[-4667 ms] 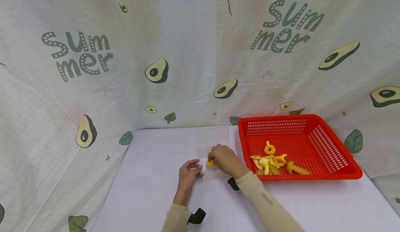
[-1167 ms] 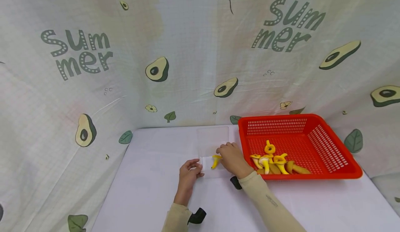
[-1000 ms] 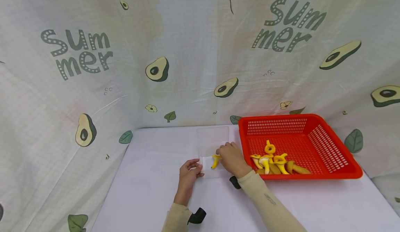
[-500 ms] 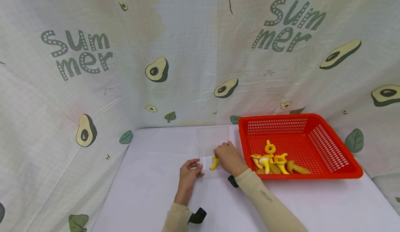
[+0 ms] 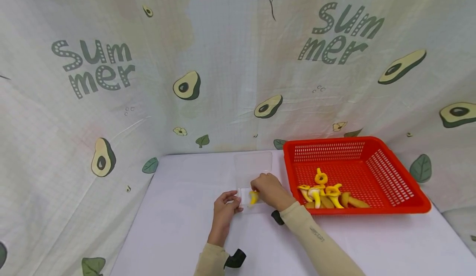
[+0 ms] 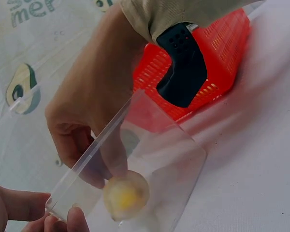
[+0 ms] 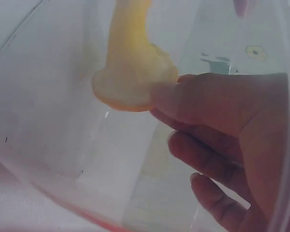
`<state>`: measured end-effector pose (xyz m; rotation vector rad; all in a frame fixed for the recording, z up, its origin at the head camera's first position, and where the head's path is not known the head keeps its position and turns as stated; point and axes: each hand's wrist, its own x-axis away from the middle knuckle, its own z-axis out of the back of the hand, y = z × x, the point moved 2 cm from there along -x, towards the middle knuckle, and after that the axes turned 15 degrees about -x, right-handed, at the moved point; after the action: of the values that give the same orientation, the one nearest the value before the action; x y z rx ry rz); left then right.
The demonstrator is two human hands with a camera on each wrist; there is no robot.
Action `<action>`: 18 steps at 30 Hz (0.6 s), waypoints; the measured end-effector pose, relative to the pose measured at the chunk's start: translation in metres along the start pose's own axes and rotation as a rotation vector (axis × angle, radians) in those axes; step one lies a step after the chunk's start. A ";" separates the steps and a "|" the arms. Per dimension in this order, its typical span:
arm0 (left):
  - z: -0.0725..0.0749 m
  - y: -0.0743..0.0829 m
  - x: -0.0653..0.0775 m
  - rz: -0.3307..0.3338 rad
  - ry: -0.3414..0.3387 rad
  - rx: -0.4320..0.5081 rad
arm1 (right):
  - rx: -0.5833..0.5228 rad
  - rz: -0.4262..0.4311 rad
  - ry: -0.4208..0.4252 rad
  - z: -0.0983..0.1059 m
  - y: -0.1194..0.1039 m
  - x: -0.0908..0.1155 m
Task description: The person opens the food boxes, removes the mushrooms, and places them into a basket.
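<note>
A clear plastic box [image 5: 247,210] lies on the white table, its lid [image 5: 253,162] folded back flat behind it. My left hand [image 5: 224,205] holds the box's left edge between thumb and fingers. With thumb and forefinger, my right hand [image 5: 273,190] pinches a yellow mushroom [image 5: 253,198] by the rim of its cap. In the right wrist view the mushroom [image 7: 128,72] shows a pale cap and a yellow stem, seen through the box's clear wall. The left wrist view shows the mushroom [image 6: 125,195] end-on behind the plastic, right at the fingertips.
A red slotted basket [image 5: 394,177] stands close to the right of the box. Several yellow mushrooms [image 5: 321,178] and brown ones [image 5: 355,201] lie in its front left part. A printed cloth [image 5: 219,61] hangs behind the table.
Over the last second my right hand shifts slightly left and lower with the mushroom. One yellow mushroom in the basket lies differently than in the oldest frame. My left hand stays put.
</note>
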<state>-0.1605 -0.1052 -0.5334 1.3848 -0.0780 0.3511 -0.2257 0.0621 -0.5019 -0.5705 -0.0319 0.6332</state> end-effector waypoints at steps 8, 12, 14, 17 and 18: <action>0.000 0.002 0.003 -0.006 -0.001 -0.005 | -0.016 0.075 0.151 0.014 -0.001 0.011; 0.000 0.003 0.002 -0.001 0.003 -0.015 | -0.008 0.097 0.254 0.030 0.000 0.022; 0.000 0.001 0.001 0.002 0.004 -0.017 | -0.003 0.095 0.305 0.038 0.001 0.028; 0.000 0.000 0.000 -0.002 0.002 -0.013 | -0.005 0.096 0.379 0.051 0.004 0.039; 0.000 -0.001 -0.001 -0.004 0.001 -0.010 | -0.005 0.097 0.401 0.055 0.005 0.043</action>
<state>-0.1611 -0.1059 -0.5347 1.3746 -0.0760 0.3478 -0.2045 0.1171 -0.4642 -0.6982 0.3728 0.6036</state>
